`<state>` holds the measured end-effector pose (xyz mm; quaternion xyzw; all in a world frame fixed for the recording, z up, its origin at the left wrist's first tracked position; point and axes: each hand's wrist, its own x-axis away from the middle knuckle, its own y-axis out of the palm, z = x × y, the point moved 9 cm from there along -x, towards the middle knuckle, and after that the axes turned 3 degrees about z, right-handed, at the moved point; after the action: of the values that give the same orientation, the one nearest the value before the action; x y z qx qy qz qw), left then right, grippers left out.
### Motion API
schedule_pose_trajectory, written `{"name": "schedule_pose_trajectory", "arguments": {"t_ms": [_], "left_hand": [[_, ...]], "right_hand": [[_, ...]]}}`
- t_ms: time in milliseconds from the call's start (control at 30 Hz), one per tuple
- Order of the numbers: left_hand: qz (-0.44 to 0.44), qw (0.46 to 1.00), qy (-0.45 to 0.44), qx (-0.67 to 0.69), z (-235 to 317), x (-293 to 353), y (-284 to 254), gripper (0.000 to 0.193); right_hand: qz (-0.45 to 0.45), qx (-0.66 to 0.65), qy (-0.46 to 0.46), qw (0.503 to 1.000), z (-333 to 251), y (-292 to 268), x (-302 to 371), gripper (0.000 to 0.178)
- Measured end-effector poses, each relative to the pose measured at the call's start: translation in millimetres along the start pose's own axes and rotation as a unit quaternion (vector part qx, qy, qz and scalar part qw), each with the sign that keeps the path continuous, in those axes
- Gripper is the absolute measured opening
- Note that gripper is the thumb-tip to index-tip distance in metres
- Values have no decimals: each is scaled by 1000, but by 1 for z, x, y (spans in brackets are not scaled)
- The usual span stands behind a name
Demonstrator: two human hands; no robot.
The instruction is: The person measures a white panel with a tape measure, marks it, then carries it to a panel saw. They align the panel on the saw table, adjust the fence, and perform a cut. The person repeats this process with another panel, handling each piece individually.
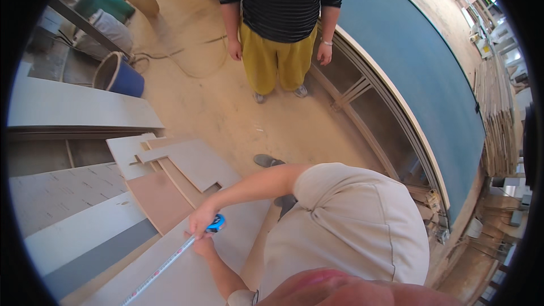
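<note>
A blue tape measure (215,224) is held between my two hands, above a large pale board (241,224). Its blade (160,269) is pulled out and runs toward the lower left, over the board; its far end is out of view. My right hand (202,220), on the arm that comes in from above, is closed around the left side of the case. Just below it, my left hand (204,245) is closed at the blade where it leaves the case. The fingers overlap, so part of each grip is hidden.
Wooden offcuts (161,198) and an L-shaped pale panel (187,161) lie on the board. Stacked panels (85,102) stand left. Behind are a blue bucket (126,76) and a hose (192,73) on the floor. A co-worker (277,39) stands ahead beside a long blue-topped table (408,39).
</note>
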<state>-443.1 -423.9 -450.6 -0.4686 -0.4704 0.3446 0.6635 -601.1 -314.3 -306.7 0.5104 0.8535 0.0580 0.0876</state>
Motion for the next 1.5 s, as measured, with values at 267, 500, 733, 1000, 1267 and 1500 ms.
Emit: {"name": "schedule_pose_trajectory", "arguments": {"t_ms": [267, 500, 733, 1000, 1267, 1500], "left_hand": [[52, 979, 106, -164, -3, -12, 8, 37], [42, 978, 86, -184, -5, -19, 4, 41], [27, 986, 63, -149, 1, -9, -6, 41], [8, 990, 26, -141, -5, -6, -4, 43], [27, 991, 36, -127, -15, -5, -2, 42], [30, 983, 51, -171, -24, -15, 17, 53]], "right_hand": [[108, -22, 120, 987, 56, 50, 154, 31], [209, -86, 110, 968, 69, 65, 247, 30], [251, -106, 176, 946, 60, 57, 281, 31], [289, -103, 150, 940, 51, 42, 284, 29], [320, -95, 129, 934, 51, 45, 281, 29], [365, -103, 147, 913, 64, 42, 284, 29]]}}
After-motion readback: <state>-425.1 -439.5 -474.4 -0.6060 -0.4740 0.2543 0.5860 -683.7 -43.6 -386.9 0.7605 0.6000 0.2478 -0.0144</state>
